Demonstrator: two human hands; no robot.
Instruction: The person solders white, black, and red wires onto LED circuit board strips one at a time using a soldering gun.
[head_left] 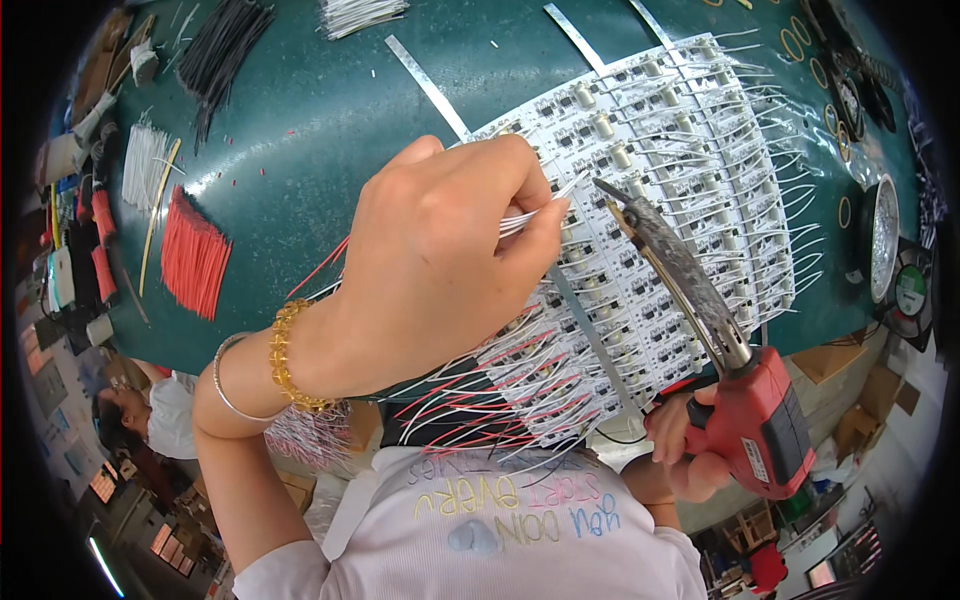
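My left hand [440, 240] is closed around a small bunch of white wires [572, 190], their ends poking past the thumb and index finger over a panel of white circuit boards [690, 320]. Lower right, my right hand [698, 475] grips a red and black soldering gun [765, 425]. Its dark tip angles up and left, close to the wire ends; whether it touches a board I cannot tell. White wires stick out along the panel's right edge, and red and white ones along its lower left. My left hand and forearm hide part of the panel.
On the green table [300, 110] lie bundles of red wires [195, 255], black wires [222, 55] and white wires [147, 165] at left. Metal strips [428, 88] jut beyond the panel. Rubber bands [791, 44], a round metal dish [884, 238] and a fan [908, 288] are at right.
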